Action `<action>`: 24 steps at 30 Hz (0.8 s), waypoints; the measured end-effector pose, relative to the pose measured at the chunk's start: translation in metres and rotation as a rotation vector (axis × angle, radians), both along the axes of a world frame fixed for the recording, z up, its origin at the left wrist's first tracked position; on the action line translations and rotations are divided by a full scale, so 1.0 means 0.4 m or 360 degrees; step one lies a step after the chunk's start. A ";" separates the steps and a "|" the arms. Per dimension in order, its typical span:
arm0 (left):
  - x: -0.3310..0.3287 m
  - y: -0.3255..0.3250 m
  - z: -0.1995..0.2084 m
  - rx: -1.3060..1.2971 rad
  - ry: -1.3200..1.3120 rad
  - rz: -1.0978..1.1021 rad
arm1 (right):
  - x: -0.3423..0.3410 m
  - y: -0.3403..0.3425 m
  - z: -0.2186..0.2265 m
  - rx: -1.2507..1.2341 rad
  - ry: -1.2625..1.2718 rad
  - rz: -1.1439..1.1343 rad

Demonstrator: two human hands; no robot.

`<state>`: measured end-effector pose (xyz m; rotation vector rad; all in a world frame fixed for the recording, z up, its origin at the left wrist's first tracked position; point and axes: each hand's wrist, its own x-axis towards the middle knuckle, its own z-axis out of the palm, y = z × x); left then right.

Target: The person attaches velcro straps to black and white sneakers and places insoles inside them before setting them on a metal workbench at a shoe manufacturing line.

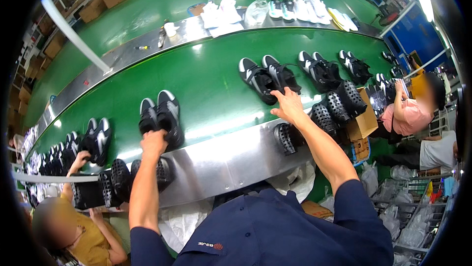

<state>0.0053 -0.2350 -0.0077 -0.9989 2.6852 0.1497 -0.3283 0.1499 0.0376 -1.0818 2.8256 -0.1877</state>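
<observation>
A pair of black-and-grey sneakers (168, 113) stands on the green belt in front of my left side, toes pointing away. My left hand (154, 143) is closed at the heel of the left shoe of this pair; the fingertips are partly hidden. Farther right, another pair of black-and-grey sneakers (256, 80) sits on the belt. My right hand (289, 105) is at the heels of that pair, thumb and fingers apart. Below my right forearm lie several black, studded or perforated pieces (323, 117), and similar black pieces (121, 179) are beside my left forearm.
A metal ledge (216, 167) runs along the near side of the green belt (211, 74). More sneakers (355, 67) line both sides. White shoes (309, 9) stand on the far ledge. Co-workers sit at the left (93, 239) and right (410, 111). A cardboard box (364, 122) is at right.
</observation>
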 end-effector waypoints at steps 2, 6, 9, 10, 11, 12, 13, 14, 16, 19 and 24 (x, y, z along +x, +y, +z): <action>-0.001 0.075 0.120 -0.0121 -0.0004 -0.0084 | -0.082 -0.002 -0.024 0.0190 -0.0018 -0.0098; 0.148 0.201 0.130 0.0132 0.0605 0.0022 | -0.193 -0.072 -0.059 0.0739 -0.0310 -0.0198; 0.238 0.303 0.081 0.0783 0.0678 0.0243 | -0.250 -0.087 -0.132 0.0592 -0.0206 0.0033; 0.243 0.346 0.085 0.0929 0.0642 0.0335 | -0.260 -0.099 -0.145 0.0520 -0.0179 0.0159; 0.255 0.380 0.075 0.0937 0.0651 0.0358 | -0.241 -0.133 -0.134 0.0409 -0.0035 0.0265; 0.266 0.410 0.060 0.0954 0.0655 0.0378 | -0.199 -0.172 -0.106 0.0302 0.0103 0.0364; 0.259 0.426 0.050 0.0963 0.0664 0.0322 | -0.166 -0.204 -0.080 0.0275 0.0071 0.0378; 0.237 0.445 0.062 0.0924 0.0733 0.0309 | -0.106 -0.242 -0.034 0.0396 -0.0049 0.0361; 0.177 0.469 0.081 0.0891 0.0890 0.0242 | 0.044 -0.260 0.045 0.0370 -0.0094 0.0381; 0.092 0.463 0.094 0.0855 0.1147 0.0281 | 0.270 -0.187 0.047 0.0089 -0.0072 0.0531; 0.004 0.408 0.064 0.0817 0.1416 0.0059 | 0.606 -0.075 -0.068 -0.0259 -0.0142 0.0779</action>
